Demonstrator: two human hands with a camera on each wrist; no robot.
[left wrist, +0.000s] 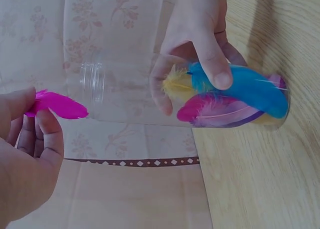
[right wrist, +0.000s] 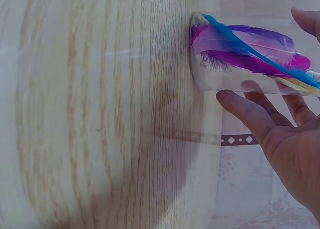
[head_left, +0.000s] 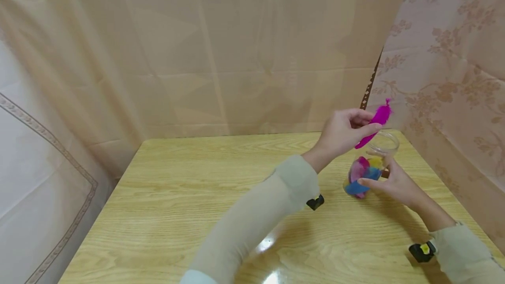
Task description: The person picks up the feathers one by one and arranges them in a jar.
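Observation:
My left hand [head_left: 342,131] pinches a bright magenta feather [head_left: 381,115] between thumb and fingers, just above the mouth of a clear jar [head_left: 388,149]. In the left wrist view, the feather's tip [left wrist: 75,109] is close to the jar's threaded rim [left wrist: 93,84]. My right hand [head_left: 402,186] grips the jar's side, thumb in front and fingers behind. Inside, blue [left wrist: 255,91], yellow, pink and purple feathers lie in the lower part. The jar stands on the table; its base shows in the right wrist view beside the pink feather [right wrist: 220,39].
The wood-grain table [head_left: 189,196] runs to a beige curtain [head_left: 236,56] at the back. A floral cloth [head_left: 461,78] hangs along the right side, close to the jar. Small black devices [head_left: 422,252] are worn at the wrists.

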